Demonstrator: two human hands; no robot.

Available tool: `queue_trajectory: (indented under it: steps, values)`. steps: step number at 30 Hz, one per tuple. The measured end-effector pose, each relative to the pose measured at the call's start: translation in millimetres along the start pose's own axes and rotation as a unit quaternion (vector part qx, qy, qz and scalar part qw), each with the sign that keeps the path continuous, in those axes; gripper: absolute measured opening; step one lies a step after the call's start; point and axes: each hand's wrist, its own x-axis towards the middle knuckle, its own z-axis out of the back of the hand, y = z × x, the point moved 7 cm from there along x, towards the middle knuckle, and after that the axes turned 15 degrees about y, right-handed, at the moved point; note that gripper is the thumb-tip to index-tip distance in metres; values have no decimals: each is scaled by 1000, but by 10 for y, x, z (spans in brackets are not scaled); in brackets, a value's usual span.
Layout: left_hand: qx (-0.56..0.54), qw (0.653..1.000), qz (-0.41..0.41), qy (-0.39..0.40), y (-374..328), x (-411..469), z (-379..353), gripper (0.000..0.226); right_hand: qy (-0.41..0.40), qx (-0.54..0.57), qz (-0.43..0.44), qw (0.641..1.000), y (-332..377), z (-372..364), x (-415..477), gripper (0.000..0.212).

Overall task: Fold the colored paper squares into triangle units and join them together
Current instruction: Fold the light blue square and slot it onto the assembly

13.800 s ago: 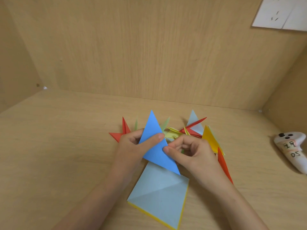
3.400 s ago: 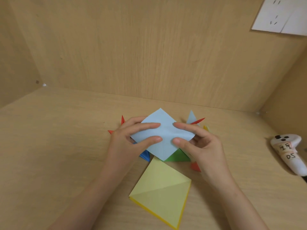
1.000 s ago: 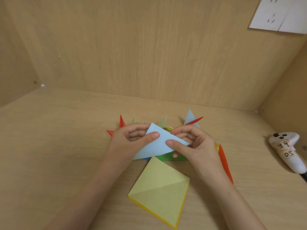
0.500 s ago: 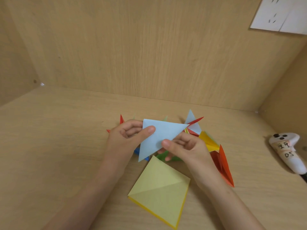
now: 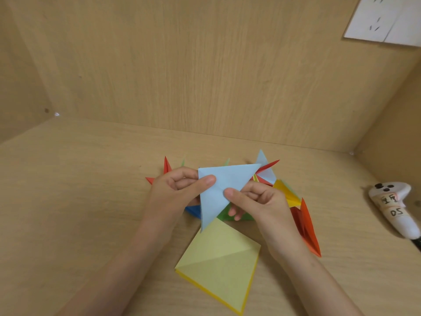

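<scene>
A light blue paper folded into a triangle (image 5: pixel 222 185) is held above the desk between both hands. My left hand (image 5: pixel 175 190) pinches its left edge with the thumb on top. My right hand (image 5: pixel 257 201) pinches its lower right edge, thumb on top and fingers curled under. A stack of paper squares with a pale yellow sheet (image 5: pixel 221 263) on top lies just in front. Behind the hands sits a cluster of folded units: red (image 5: pixel 167 166), light blue (image 5: pixel 264 165), yellow (image 5: pixel 284 190), orange-red (image 5: pixel 306 226), green (image 5: pixel 227 215) and dark blue (image 5: pixel 193 209).
The wooden desk (image 5: pixel 68 201) is boxed in by wooden walls at the back and both sides. A white handheld controller (image 5: pixel 394 206) with a taped label lies at the right edge. White paper (image 5: pixel 382 19) is stuck on the back wall, upper right.
The light blue sheet went from a flat square to a folded triangle. Over the last second both hands lifted and turned it so one point hangs toward the yellow stack.
</scene>
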Motion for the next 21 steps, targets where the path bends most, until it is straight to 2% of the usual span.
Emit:
queue_trajectory:
  steps: [3, 12, 21]
  values:
    - [-9, 1000, 3, 10, 9, 1, -12, 16, -5, -1, 4, 1000, 6, 5, 1, 4]
    - [-40, 998, 7, 45, 16, -2, -53, 23, -11, -20, 25, 999, 41, 3, -9, 14]
    - [10, 998, 16, 63, 8, 9, -68, 15, -8, -72, 33, 997, 77, 12, -17, 16]
